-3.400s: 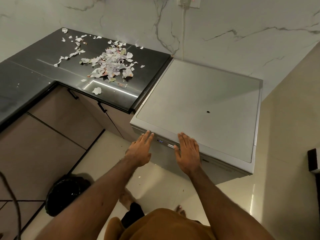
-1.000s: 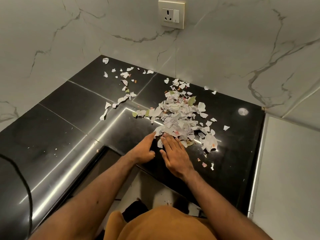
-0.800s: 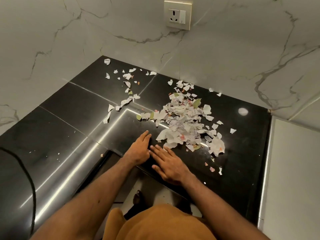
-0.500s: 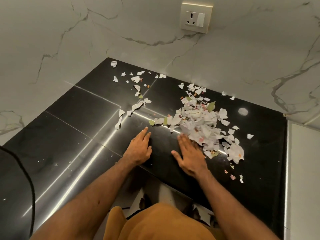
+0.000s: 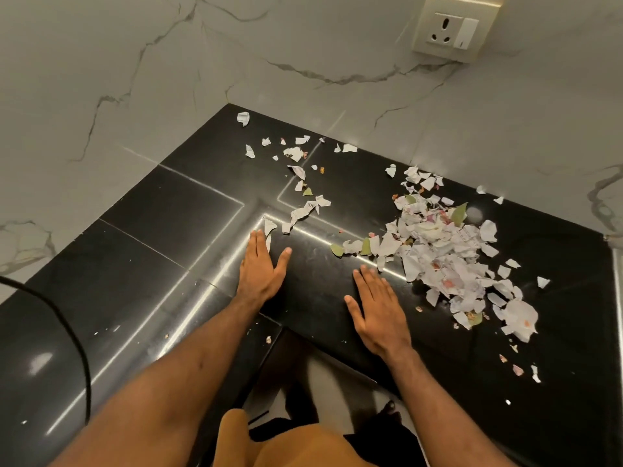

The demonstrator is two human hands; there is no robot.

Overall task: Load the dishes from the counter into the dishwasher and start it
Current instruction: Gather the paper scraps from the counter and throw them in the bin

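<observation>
While left hand [image 5: 261,271], right hand [image 5: 379,311] lie flat, black counter [image 5: 168,237] glossy, scrap-strewn.

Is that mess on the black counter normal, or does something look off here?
Yes, it is odd: torn paper scraps mixed with a few green leaves lie heaped on the black counter, with a thinner trail toward the back corner. No dishes show. The left hand and right hand lie flat on the counter nearby.

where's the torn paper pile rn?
Head view: torn paper pile sits right of centre on the black counter, just beyond the right hand, below the wall socket.
</observation>
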